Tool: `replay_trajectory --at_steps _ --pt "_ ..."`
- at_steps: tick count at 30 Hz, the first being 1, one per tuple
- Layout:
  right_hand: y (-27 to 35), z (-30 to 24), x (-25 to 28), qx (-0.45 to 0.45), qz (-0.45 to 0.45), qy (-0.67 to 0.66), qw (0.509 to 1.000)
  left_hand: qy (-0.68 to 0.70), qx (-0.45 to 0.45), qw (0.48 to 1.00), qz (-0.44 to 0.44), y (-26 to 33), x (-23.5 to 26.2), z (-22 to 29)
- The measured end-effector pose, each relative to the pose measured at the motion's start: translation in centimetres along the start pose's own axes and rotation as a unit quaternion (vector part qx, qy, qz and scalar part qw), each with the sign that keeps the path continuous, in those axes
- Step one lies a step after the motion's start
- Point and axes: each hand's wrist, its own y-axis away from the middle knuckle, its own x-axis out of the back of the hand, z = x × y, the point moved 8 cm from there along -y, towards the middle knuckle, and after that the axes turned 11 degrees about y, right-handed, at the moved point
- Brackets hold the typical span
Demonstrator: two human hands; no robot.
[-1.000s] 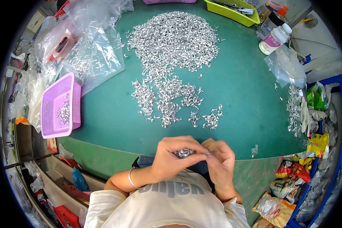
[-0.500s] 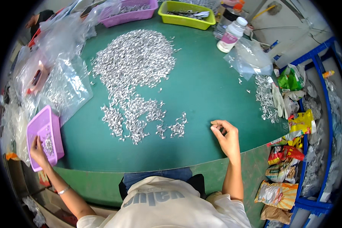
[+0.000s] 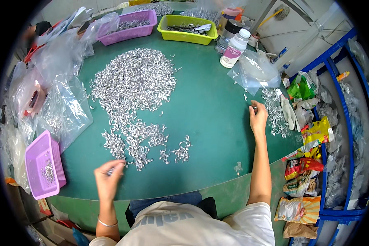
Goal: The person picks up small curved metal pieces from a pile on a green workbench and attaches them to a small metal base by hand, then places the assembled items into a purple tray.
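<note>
Near left: left hand (image 3: 107, 178), fingers curled round silver pieces (image 3: 110, 171), beside near edge of curved-piece heap (image 3: 135, 82) on bench (image 3: 213, 127). Farther right: right hand (image 3: 258, 118), fingers bent, we cannot tell grip, beside ring-like parts (image 3: 275, 114). Far: lime basket (image 3: 186, 37).

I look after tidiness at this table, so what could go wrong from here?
The left hand has silvery metal in its grip, right by the pile of curved metal pieces; anything dropped there might get mixed in.
The right hand is beside loose ring-shaped pieces near the right edge of the table; a brush could knock some off.
The purple basket sits at the left edge; a bump might spill its pieces.
</note>
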Motion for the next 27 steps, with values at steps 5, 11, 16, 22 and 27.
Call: replay_trajectory --at_steps 5,11,16,22,27 --pt "-2.8 -0.7 -3.2 0.040 -0.004 0.115 0.993 -0.017 -0.047 0.996 -0.073 0.5 -4.2 -0.3" --pt "-3.7 0.1 -4.8 0.011 -0.009 0.088 0.996 -0.015 -0.033 0.999 -0.036 0.5 -3.3 -1.0" --pt "-6.0 0.3 -4.8 0.031 0.038 0.065 0.997 -0.009 -0.020 0.999 -0.027 0.5 -3.0 -1.4" --pt "-6.0 1.0 -6.3 0.021 0.004 0.089 0.996 0.007 -0.010 0.999 -0.036 0.3 -3.2 -1.9" --pt "-6.5 -0.7 -7.7 0.035 -0.008 0.040 0.999 0.014 -0.012 0.999 -0.048 0.2 -3.7 -1.4"
